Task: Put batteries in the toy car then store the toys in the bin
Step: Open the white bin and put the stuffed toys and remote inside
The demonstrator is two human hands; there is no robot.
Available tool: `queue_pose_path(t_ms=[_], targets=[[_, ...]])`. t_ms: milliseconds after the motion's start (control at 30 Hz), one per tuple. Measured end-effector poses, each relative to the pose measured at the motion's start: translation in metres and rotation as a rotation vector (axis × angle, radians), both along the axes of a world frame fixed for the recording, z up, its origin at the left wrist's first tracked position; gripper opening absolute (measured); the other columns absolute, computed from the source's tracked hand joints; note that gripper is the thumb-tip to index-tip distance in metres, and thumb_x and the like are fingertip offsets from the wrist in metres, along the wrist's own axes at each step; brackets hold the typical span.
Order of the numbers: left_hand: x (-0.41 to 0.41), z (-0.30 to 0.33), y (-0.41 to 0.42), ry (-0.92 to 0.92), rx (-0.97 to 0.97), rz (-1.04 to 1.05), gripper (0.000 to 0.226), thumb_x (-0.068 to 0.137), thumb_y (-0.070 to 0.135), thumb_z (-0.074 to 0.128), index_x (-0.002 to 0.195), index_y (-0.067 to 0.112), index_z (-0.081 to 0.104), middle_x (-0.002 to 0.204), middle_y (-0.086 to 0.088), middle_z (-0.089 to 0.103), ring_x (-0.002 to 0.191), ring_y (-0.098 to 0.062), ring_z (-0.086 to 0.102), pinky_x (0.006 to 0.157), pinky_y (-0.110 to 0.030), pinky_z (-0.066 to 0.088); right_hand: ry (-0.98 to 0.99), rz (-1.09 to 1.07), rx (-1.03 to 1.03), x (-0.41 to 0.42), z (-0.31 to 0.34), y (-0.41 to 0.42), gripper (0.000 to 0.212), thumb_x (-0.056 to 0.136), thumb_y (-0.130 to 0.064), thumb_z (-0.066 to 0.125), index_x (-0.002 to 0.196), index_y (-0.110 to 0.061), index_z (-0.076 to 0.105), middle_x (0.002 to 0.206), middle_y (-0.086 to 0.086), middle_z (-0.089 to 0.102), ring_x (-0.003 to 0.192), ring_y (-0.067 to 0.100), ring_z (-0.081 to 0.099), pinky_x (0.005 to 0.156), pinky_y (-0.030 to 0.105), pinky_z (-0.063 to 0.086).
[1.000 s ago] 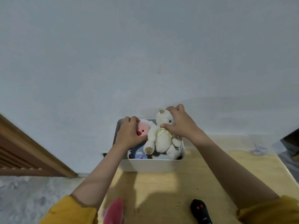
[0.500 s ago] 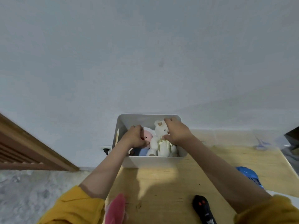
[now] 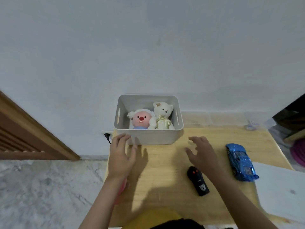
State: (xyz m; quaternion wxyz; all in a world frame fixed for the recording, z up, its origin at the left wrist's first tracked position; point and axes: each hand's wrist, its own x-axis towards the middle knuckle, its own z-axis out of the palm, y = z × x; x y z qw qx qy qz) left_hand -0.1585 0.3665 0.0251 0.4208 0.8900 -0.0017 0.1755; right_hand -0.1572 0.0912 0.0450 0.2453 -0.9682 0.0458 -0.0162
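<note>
The two plush toys now sit in the white bin on their own: the cream teddy bear leans upright against the right side and the pink-faced plush is tucked just beside it on the left, touching it. A moment ago both my hands were down in the bin pressing them into place; I have since let go and drawn back, so that part of the storing looks finished to me. What remains on the wooden table is the blue toy car, lying well to the right of the bin, and the black remote nearer to me. Whether the car has its batteries yet I cannot tell from here. My left hand hovers just in front of the bin's near left corner, fingers loosely spread and holding nothing, with something pink half hidden under my wrist. My right hand hangs over the table between the bin and the remote, palm down, fingers spread and slightly curled, empty. I judge the car or remote is next.
</note>
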Motion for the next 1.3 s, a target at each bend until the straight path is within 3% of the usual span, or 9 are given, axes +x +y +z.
queue_pose_path(t_ms=[133,267,333,467,567,833,967,1133,1300], targets=[[-0.027,-0.026,0.017,0.535,0.142,0.151,0.051,0.085,0.025,0.056,0.133,0.013,0.045,0.135,-0.012,0.041,0.122,-0.031,0.044,0.093,-0.041,0.044,0.413,0.023,-0.174,-0.035,-0.037,-0.009,0.06,0.088,-0.039,0.057,0.141,-0.031,0.03,0.127,0.005,0.044,0.107,0.024,0.055,0.081,0.034,0.052],[-0.043,-0.034,0.026,0.908,0.297,0.117,0.034,0.078,0.039,0.056,0.104,0.018,0.053,0.106,-0.008,0.053,0.09,-0.029,0.059,0.069,-0.038,0.055,0.512,-0.019,-0.211,-0.057,-0.06,-0.008,0.064,0.089,-0.034,0.056,0.143,-0.037,0.023,0.13,0.006,0.039,0.109,0.025,0.053,0.077,0.033,0.052],[-0.048,-0.036,0.026,0.885,0.256,0.116,0.032,0.073,0.035,0.06,0.1,0.019,0.054,0.099,-0.006,0.054,0.082,-0.026,0.06,0.057,-0.034,0.053,0.456,-0.036,-0.219,-0.063,-0.066,-0.007,0.061,0.09,-0.029,0.055,0.143,-0.035,0.025,0.128,0.007,0.037,0.107,0.026,0.05,0.075,0.034,0.052],[-0.055,-0.036,0.021,0.74,0.193,0.129,0.047,0.07,0.031,0.07,0.113,0.022,0.055,0.105,-0.005,0.049,0.086,-0.026,0.058,0.068,-0.039,0.055,0.374,-0.108,-0.142,-0.072,-0.07,-0.008,0.059,0.087,-0.03,0.058,0.139,-0.031,0.032,0.12,0.009,0.041,0.101,0.026,0.053,0.075,0.036,0.053],[-0.059,-0.033,0.018,0.618,0.051,0.114,0.06,0.067,0.036,0.078,0.12,0.021,0.053,0.107,-0.002,0.043,0.089,-0.023,0.056,0.061,-0.045,0.059,0.285,-0.137,-0.056,-0.082,-0.068,-0.01,0.06,0.084,-0.03,0.06,0.138,-0.028,0.034,0.117,0.01,0.045,0.094,0.026,0.057,0.072,0.035,0.055],[-0.041,0.025,-0.007,0.18,-0.319,0.097,0.056,0.069,0.026,0.084,0.119,0.025,0.057,0.112,0.004,0.042,0.097,0.002,0.049,0.036,-0.031,0.053,-0.25,-0.143,0.209,-0.064,-0.018,-0.007,0.053,0.077,-0.014,0.072,0.124,-0.011,0.048,0.114,0.007,0.059,0.102,0.022,0.057,0.079,0.029,0.049],[-0.01,0.059,-0.013,0.06,-0.307,0.109,0.055,0.066,0.029,0.085,0.114,0.029,0.059,0.109,0.008,0.045,0.095,0.005,0.051,0.05,-0.035,0.058,-0.398,0.035,0.227,-0.034,0.02,0.009,0.052,0.077,-0.015,0.072,0.125,-0.01,0.051,0.112,0.006,0.059,0.101,0.013,0.056,0.087,0.024,0.051],[0.032,0.093,-0.013,-0.013,-0.204,0.13,0.053,0.07,0.03,0.08,0.118,0.018,0.06,0.113,0.003,0.049,0.086,0.0,0.048,0.067,-0.017,0.05,-0.392,0.083,0.319,0.009,0.053,0.031,0.053,0.08,-0.019,0.07,0.129,-0.017,0.051,0.116,-0.004,0.053,0.103,-0.001,0.046,0.086,0.001,0.034],[0.087,0.096,-0.006,0.03,-0.076,0.173,0.046,0.066,0.044,0.069,0.107,0.022,0.064,0.109,0.006,0.058,0.095,-0.009,0.058,0.073,-0.029,0.052,-0.319,0.177,0.288,0.054,0.069,0.047,0.054,0.079,-0.023,0.069,0.128,-0.031,0.049,0.114,-0.009,0.049,0.103,0.004,0.047,0.085,0.016,0.038]])
